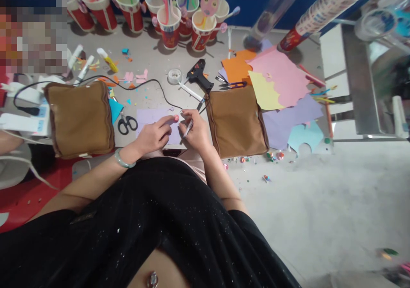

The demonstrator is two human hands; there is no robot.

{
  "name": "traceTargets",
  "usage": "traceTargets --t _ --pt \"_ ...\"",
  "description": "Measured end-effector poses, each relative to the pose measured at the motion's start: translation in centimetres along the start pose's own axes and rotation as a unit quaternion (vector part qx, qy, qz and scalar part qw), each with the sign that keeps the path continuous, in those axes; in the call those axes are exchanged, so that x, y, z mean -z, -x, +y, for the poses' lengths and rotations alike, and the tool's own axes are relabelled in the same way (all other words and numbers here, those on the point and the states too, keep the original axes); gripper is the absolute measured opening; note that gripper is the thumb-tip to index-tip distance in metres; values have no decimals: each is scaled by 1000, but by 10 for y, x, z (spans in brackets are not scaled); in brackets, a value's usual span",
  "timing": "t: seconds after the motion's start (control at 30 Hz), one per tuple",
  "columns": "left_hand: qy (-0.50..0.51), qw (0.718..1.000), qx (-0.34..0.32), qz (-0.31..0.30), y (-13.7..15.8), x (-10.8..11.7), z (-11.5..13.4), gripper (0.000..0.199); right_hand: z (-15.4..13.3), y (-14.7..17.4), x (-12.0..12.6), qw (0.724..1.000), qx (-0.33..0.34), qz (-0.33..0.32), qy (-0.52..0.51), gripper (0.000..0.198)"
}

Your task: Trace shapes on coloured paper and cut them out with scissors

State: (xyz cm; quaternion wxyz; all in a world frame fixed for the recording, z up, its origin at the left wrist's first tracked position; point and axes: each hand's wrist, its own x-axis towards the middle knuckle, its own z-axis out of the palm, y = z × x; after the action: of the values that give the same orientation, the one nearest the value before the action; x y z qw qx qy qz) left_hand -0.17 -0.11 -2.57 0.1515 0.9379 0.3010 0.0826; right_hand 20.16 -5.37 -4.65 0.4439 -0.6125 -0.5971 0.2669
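Flat lilac paper (146, 119), tilted pen (188, 128)

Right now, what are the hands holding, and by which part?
The right hand holds a slim pen-like tool, apparently by its shaft, one end jutting out. The left hand is at a small pink piece; grip unclear.

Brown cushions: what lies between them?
Mainly, in the head view: blue paper, scissors, purple paper, the left hand at a pink piece, and the right hand holding a slim tool.
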Motion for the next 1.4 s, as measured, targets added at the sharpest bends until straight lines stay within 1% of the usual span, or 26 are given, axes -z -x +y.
traceTargets --t 0.1,0.23,0.43,0.57,0.73,0.87,0.97,1.27,1.4 --pt "-1 1000 8 -9 -1 0 1 23 -4 -6 -4 1000 -13 -23 10 27" --pt "1 1000 7 -8 0 -3 0 23 -8 -9 -9 999 -26 -22 15 18" --pt "14 999 -10 37 1 -8 -2 22 -10 -8 -11 999 -37 -3 2 11" --pt "13 998 -6 55 2 -11 -1 25 -7 -6 -10 999 -37 12 -7 12" --pt "8 999 -5 37 2 -10 1 26 -3 -5 -10 999 -46 21 -1 18" --pt "19 1000 6 8 1 -8 2 26 -5 -5 -11 998 -59 29 5 20" --pt "23 1000 3 3 1 -9 2 26 -8 -4 -11 997 -64 34 -6 21" --pt "33 999 1 -26 -1 -6 2 25 -10 -3 -10 998 -58 31 -1 21" --pt "40 999 8 -28 -1 -5 3 25 -8 -3 -11 998 -52 28 -6 22"
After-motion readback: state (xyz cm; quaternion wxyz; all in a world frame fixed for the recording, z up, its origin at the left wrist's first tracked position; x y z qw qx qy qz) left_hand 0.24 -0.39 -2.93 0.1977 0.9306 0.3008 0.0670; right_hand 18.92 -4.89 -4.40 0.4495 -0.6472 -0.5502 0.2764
